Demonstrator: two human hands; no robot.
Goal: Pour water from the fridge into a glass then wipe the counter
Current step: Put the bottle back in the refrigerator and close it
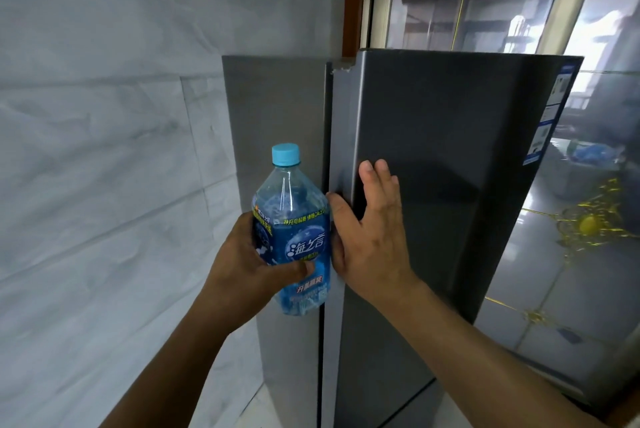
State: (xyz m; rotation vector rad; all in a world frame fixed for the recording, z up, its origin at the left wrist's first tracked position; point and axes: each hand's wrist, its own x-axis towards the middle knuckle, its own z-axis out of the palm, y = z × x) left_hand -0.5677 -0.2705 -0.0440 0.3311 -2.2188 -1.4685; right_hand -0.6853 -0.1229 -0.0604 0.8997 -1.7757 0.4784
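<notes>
A clear plastic water bottle (292, 233) with a light blue cap and a blue label stands upright in my left hand (242, 265), which grips it around the label. My right hand (370, 233) lies flat on the dark grey fridge door (450, 168), fingers spread, thumb at the door's left edge. The door sits almost flush with the fridge body (277, 116); a thin dark gap shows along its left edge. No glass or counter is in view.
A grey marbled tile wall (104, 150) fills the left. Behind the fridge stands a glass sliding door (467, 5) with a pale frame. Glossy floor tiles (554, 271) with gold patterns lie to the right.
</notes>
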